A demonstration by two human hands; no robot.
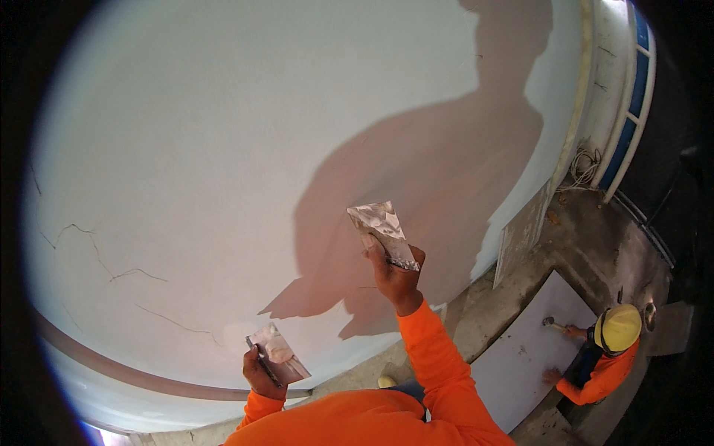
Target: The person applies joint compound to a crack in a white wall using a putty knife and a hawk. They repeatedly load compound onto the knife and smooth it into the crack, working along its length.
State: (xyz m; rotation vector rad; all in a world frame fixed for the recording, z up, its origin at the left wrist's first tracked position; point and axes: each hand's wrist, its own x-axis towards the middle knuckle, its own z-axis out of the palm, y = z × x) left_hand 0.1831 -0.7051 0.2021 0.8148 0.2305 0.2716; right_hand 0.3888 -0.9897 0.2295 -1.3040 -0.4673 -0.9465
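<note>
A broad putty knife [378,221] with a smeared, shiny blade is gripped in my right hand [398,279], the thumb lying along it. This blade is raised in front of a pale, smooth wall [186,149]; I cannot tell whether it touches. Lower and to the left, my left hand [260,375] is closed around a second putty knife [286,360], its flat face carrying a lump of whitish putty [274,346]. Thin dark cracks [141,275] run over the wall on the left. My shadow covers the wall around the right blade.
To the lower right, a co-worker [617,357] in a yellow helmet and orange sleeves bends over a grey sheet [513,357], holding a short-handled tool [554,322]. A blue-and-white railing [632,111] and coiled cable [584,167] are at the far right.
</note>
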